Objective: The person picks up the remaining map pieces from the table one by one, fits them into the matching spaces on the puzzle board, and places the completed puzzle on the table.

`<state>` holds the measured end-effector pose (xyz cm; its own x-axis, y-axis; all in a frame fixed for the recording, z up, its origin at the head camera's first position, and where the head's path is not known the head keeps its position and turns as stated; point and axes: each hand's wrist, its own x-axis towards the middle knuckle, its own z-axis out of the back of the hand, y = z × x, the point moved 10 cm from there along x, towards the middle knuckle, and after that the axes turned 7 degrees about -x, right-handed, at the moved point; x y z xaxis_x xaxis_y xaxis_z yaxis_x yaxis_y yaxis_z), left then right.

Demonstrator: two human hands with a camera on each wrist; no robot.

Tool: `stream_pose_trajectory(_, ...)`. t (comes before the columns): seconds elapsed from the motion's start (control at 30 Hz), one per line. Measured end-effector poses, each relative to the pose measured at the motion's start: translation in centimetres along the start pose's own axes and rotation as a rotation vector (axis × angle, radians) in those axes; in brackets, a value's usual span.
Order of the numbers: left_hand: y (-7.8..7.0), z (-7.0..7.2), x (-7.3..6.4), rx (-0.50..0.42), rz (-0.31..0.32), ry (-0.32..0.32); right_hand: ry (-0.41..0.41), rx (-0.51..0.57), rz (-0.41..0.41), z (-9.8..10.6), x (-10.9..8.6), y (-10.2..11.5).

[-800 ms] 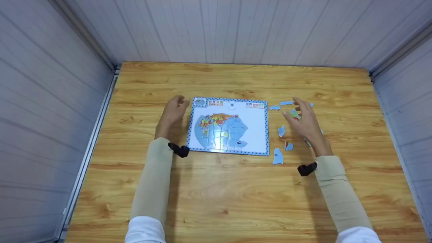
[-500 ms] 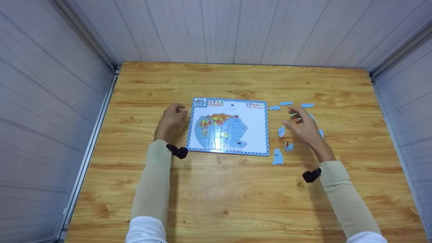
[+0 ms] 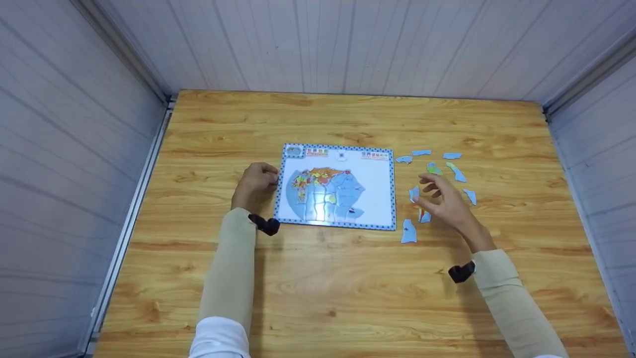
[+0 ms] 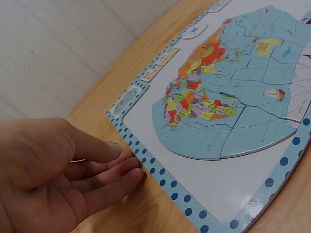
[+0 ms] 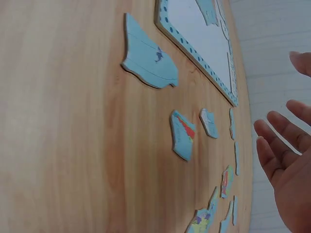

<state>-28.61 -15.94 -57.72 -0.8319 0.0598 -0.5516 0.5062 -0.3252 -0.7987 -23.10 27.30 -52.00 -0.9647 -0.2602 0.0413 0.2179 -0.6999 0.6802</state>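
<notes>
A world-map jigsaw board with a blue dotted border lies flat, its map partly filled with joined pieces. My left hand is at its left edge, loosely bent fingertips against or very near the border; contact is hard to tell. Nothing is in that hand. Over the loose pieces right of the board hovers my right hand, fingers spread and holding nothing. Below it are a blue piece with red and orange and a small blue piece. A larger blue piece lies nearer the front.
Farther back on the wooden table lie a green-and-red piece, a curved piece and several blue pieces. White panel walls close in the table at the back and sides.
My right hand has moved toward the front, uncovering the pieces behind it. My left hand has slid a little down along the board's left edge. The board stays put.
</notes>
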Motion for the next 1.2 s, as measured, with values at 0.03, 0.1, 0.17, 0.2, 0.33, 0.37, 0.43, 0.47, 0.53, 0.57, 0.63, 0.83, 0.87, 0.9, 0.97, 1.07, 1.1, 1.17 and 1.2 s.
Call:
stream_pose_trajectory(0.03,0.0,-0.1,0.0,-0.006,0.0,-0.004,0.01,0.01,-0.002,-0.2,-0.2,0.0)
stream_pose_trajectory(0.1,0.1,-0.2,0.0,-0.005,-0.001,-0.014,0.036,0.023,-0.013,-0.7,-0.5,-0.2)
stream_pose_trajectory(0.17,0.1,-0.4,0.1,0.009,-0.006,-0.022,0.069,0.034,-0.02,-1.3,-0.9,-0.4)
stream_pose_trajectory(0.2,0.1,-0.5,0.1,0.017,-0.01,-0.026,0.087,0.038,-0.025,-1.6,-1.1,-0.4)
stream_pose_trajectory(0.33,0.4,-0.8,0.1,0.004,-0.008,-0.036,0.148,0.028,-0.024,-3.0,-2.0,-0.5)
stream_pose_trajectory(0.37,0.4,-0.9,0.1,-0.004,-0.004,-0.04,0.162,0.015,-0.021,-3.4,-2.2,-0.4)
stream_pose_trajectory(0.43,0.6,-0.9,0.1,-0.017,0.009,-0.048,0.188,-0.014,-0.014,-4.0,-2.6,-0.4)
stream_pose_trajectory(0.47,0.7,-1.0,0.1,-0.016,0.014,-0.05,0.2,-0.027,-0.012,-4.3,-2.8,-0.4)
stream_pose_trajectory(0.53,0.8,-1.0,0.1,-0.017,0.015,-0.052,0.22,-0.047,-0.006,-4.7,-3.1,-0.3)
stream_pose_trajectory(0.57,0.9,-1.1,0.1,-0.017,0.018,-0.053,0.227,-0.056,0.0,-4.9,-3.3,-0.3)
stream_pose_trajectory(0.63,0.9,-1.0,0.0,-0.01,0.02,-0.057,0.239,-0.06,-0.001,-5.2,-3.5,-0.3)
stream_pose_trajectory(0.83,0.9,-0.9,0.0,0.027,0.005,-0.064,0.25,-0.069,0.029,-5.6,-4.0,-0.4)
stream_pose_trajectory(0.87,0.9,-0.9,0.1,0.03,0.005,-0.064,0.246,-0.065,0.038,-5.7,-4.1,-0.4)
stream_pose_trajectory(0.9,0.9,-0.9,0.1,0.032,0.004,-0.063,0.241,-0.063,0.046,-5.7,-4.1,-0.4)
stream_pose_trajectory(0.97,0.9,-1.0,0.2,0.035,0.003,-0.063,0.229,-0.071,0.059,-5.6,-4.3,-0.4)
stream_pose_trajectory(1.07,0.9,-1.0,0.2,0.027,0.008,-0.063,0.212,-0.102,0.067,-5.5,-4.7,-0.4)
stream_pose_trajectory(1.1,0.9,-1.0,0.3,0.023,0.01,-0.064,0.203,-0.114,0.068,-5.5,-4.8,-0.4)
stream_pose_trajectory(1.17,0.9,-1.0,0.3,0.015,0.013,-0.063,0.185,-0.141,0.07,-5.4,-5.0,-0.4)
stream_pose_trajectory(1.2,0.9,-1.0,0.3,0.013,0.006,-0.064,0.177,-0.145,0.075,-5.3,-5.1,-0.3)
